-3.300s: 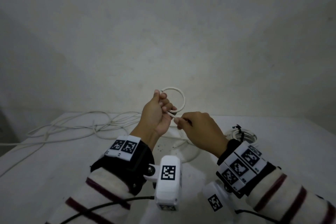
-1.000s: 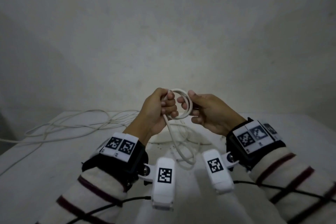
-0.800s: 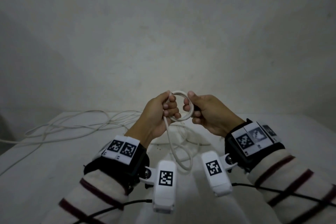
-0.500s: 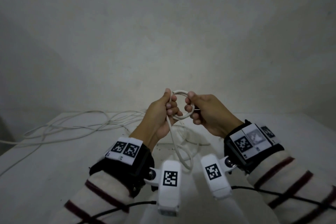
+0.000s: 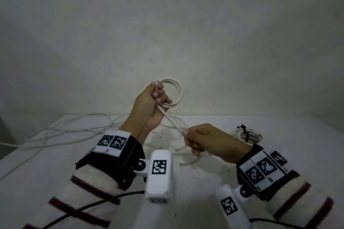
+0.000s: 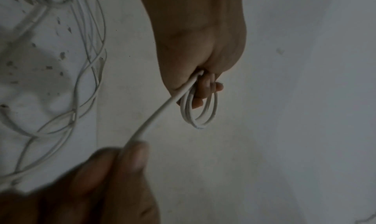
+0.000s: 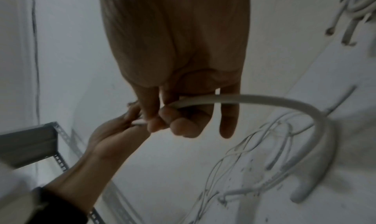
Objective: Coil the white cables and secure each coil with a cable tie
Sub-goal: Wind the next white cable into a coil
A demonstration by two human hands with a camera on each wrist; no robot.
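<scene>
My left hand [image 5: 155, 98] is raised above the table and grips a small coil of white cable [image 5: 176, 92] of a few loops, seen also in the left wrist view as the coil [image 6: 200, 113]. A straight length of the same cable [image 5: 171, 120] runs down and right from it to my right hand [image 5: 197, 140], which pinches it between thumb and fingers. In the right wrist view the cable [image 7: 264, 99] passes through the right hand's fingers [image 7: 183, 124] and curves down to the table. A tied coil [image 5: 248, 135] with black cable ties lies at the right.
Loose white cables [image 5: 70, 128] sprawl over the white table [image 5: 55, 163] at the back left. A cut cable end [image 5: 188, 162] lies near the middle. A plain wall stands behind. A grey slotted metal frame [image 7: 30, 140] shows in the right wrist view.
My right hand let go of the coil and moved down and right, now pinching the trailing cable. The left hand lifted the coil higher.
</scene>
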